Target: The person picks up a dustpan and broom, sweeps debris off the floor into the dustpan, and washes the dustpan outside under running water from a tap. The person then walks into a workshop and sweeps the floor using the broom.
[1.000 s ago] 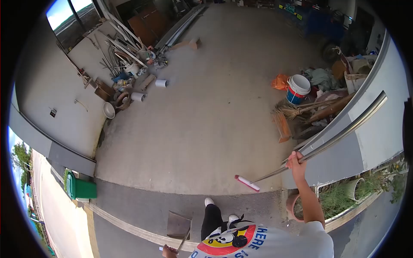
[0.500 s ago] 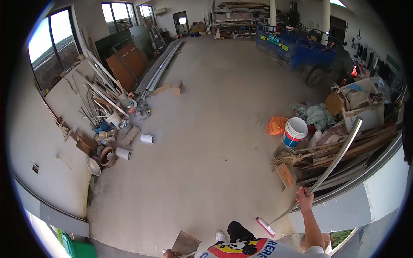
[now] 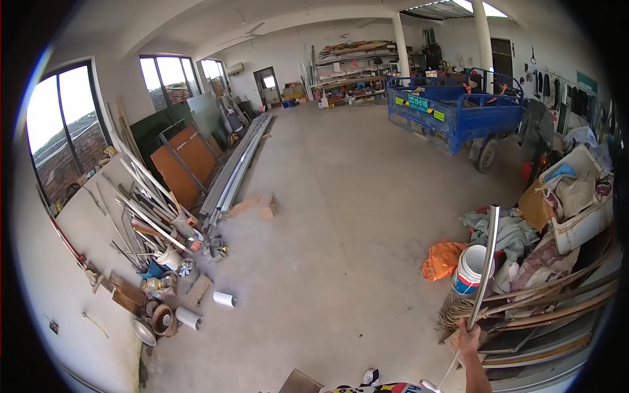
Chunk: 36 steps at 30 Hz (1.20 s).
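My right hand (image 3: 468,337), at the lower right, is wrapped round the silver metal handle (image 3: 488,262) of a broom. The handle rises above my fist and stands nearly upright. Below the fist it runs down to the left, to the pale broom head (image 3: 430,386), cut off by the bottom edge. A flat brownish dustpan (image 3: 300,381) shows partly at the bottom, left of my shoe (image 3: 371,376). My left hand is below the frame.
A white bucket (image 3: 469,268), an orange bag (image 3: 443,261), a straw broom (image 3: 455,311) and stacked wood lie at right. A blue cargo tricycle (image 3: 452,114) stands behind. Two white cylinders (image 3: 225,299), pots and poles line the left wall, with long metal profiles (image 3: 239,167) beyond.
My view has tilted up, so the room sits lower in frame. The broom handle is more upright, still in my right hand. My left hand, earlier at the dustpan handle, has left the view.
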Motion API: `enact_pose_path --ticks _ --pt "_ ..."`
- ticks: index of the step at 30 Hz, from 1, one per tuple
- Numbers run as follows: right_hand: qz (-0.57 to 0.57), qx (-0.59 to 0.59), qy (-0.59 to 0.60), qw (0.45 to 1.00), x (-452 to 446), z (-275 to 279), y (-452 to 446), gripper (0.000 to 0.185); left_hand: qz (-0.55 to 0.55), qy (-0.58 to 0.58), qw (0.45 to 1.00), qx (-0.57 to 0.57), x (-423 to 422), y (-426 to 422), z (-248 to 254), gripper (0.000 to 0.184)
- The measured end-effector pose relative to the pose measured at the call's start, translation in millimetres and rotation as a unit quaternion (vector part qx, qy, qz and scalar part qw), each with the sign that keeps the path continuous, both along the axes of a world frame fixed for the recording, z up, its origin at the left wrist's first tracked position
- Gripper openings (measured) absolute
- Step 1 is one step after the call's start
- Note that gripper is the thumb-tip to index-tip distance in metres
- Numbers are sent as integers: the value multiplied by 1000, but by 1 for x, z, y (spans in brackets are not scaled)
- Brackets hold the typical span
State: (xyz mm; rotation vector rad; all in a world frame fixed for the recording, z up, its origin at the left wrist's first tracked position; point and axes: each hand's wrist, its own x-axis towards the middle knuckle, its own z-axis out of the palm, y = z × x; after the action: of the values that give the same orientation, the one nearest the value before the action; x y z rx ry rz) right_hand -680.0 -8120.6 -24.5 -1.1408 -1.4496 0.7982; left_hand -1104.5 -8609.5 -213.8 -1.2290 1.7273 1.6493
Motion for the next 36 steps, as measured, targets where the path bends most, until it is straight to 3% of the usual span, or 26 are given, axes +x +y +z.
enact_pose_path --ticks 3,4,7,11,14,15,16,19,20,23,26,30,33,34,36 --pt "34 -187 52 980 -57 33 51 17 26 19 999 31 -60 68 0 24" --pt "35 -172 59 983 -80 44 68 21 52 6 998 43 -76 92 3 24" --pt "27 -71 35 997 -130 0 144 24 61 -11 998 -23 -134 144 -20 22" --pt "16 -144 56 988 -228 -10 242 27 45 -17 999 -19 -223 241 -31 22" --pt "-18 -156 -7 988 -283 -49 323 29 35 -11 999 0 -274 328 -28 22" --pt "-43 -147 -21 988 -310 -48 358 30 29 -28 999 1 -292 361 -19 19" --pt "-10 -203 -67 977 -338 -7 371 32 22 -32 999 12 -314 386 -18 16" --pt "-19 -146 -93 985 -374 -29 453 32 -53 -20 998 41 -379 464 -37 10" --pt "-27 -159 -113 980 -387 -13 465 28 -88 -14 995 40 -401 480 -36 9" --pt "-71 -197 -80 975 -429 22 504 26 -162 -9 985 55 -459 543 -30 10" --pt "-131 -158 -64 977 -460 10 568 30 -107 -51 993 5 -521 624 -24 14" --pt "-132 -157 -95 974 -519 13 668 22 -96 -70 993 -13 -598 731 -30 14" --pt "-122 -73 -33 989 -567 -17 774 24 -83 -70 994 -28 -640 807 -17 15" --pt "-125 -116 -18 985 -611 19 799 27 -82 -71 994 -27 -657 838 -9 16" --pt "-110 -140 37 983 -660 19 861 27 -82 -65 994 -39 -689 890 4 17"
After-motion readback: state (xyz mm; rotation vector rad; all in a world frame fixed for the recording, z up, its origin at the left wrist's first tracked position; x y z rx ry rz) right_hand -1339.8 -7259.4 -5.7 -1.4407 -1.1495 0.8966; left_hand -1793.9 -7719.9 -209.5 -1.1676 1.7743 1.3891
